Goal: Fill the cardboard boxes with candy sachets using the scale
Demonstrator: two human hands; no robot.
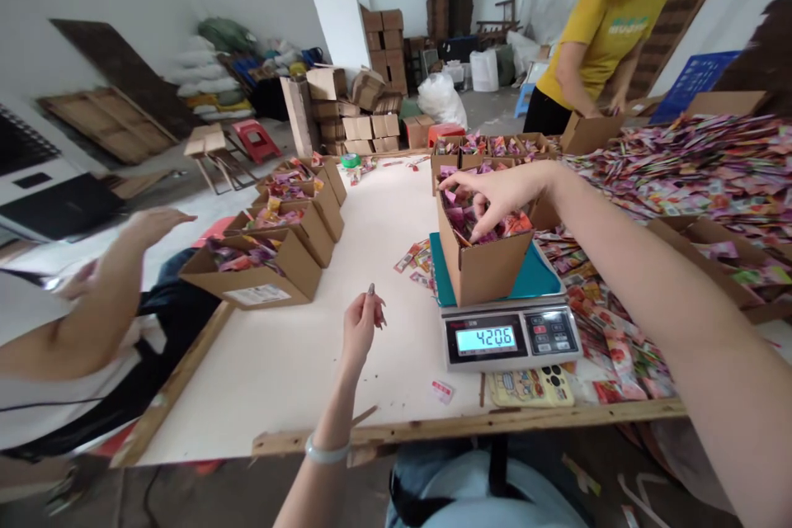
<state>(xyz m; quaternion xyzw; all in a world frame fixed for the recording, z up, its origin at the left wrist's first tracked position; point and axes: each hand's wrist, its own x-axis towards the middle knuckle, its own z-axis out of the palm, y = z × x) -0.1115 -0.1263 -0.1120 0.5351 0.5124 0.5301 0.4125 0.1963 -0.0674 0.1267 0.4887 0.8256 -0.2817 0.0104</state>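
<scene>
A cardboard box (488,272) filled with small colourful packets (458,219) stands on the blue-green plate of a digital scale (511,334), whose display reads 420.6. My right hand (504,194) reaches over the box from the right. Its fingers are apart and touch the packets at the top; the tips are partly hidden among them. Above the white table, left of the scale, my left hand (360,323) is closed, fingers curled against the thumb. Nothing shows in it. Several loose packets (416,260) lie beside the scale's left edge.
Filled boxes (290,243) line the table's left side, near a seated person's arm (99,297). More boxes (488,147) stand behind the scale. A large packet heap (699,173) covers the right; a person in yellow (594,41) handles a box there. A phone (532,386) lies before the scale.
</scene>
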